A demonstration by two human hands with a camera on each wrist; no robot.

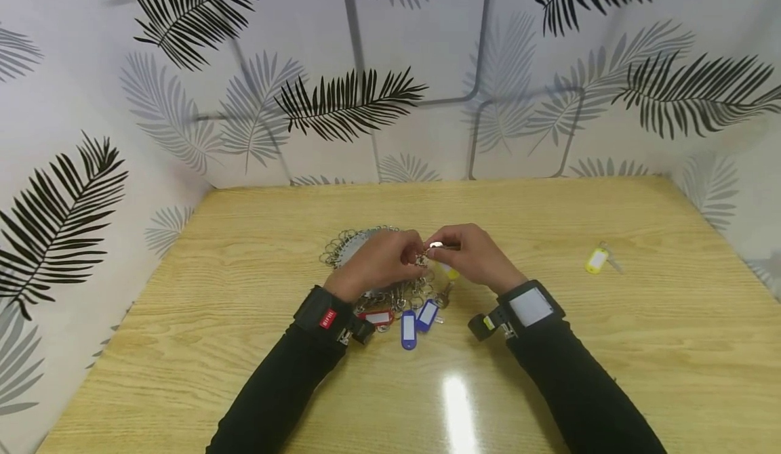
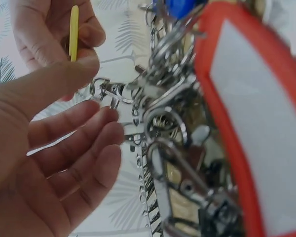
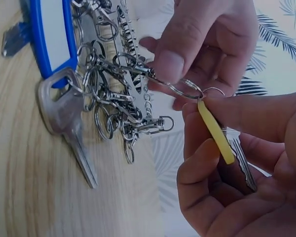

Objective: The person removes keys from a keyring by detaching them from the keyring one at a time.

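Observation:
My left hand [image 1: 381,257] pinches a metal clasp's split ring [image 3: 185,90] between thumb and finger, at the edge of a grey round holder [image 1: 354,244] hung with clasps and rings. Beside it, my right hand [image 1: 474,256] pinches a yellow key tag [image 3: 214,131] by its ring end. A key [image 3: 242,163] hangs from that tag, under the right hand's fingers. In the right wrist view, the tag's ring meets the split ring at the fingertips. A red key tag [image 2: 256,123] hangs close to the left wrist.
Two blue key tags [image 1: 409,331] lie at the holder's near side, with a silver key [image 3: 64,108] beside them. Farther right on the wooden table [image 1: 244,345] lies another yellow key tag [image 1: 596,260] with a key. A leaf-patterned curtain [image 1: 427,135] stands behind the table.

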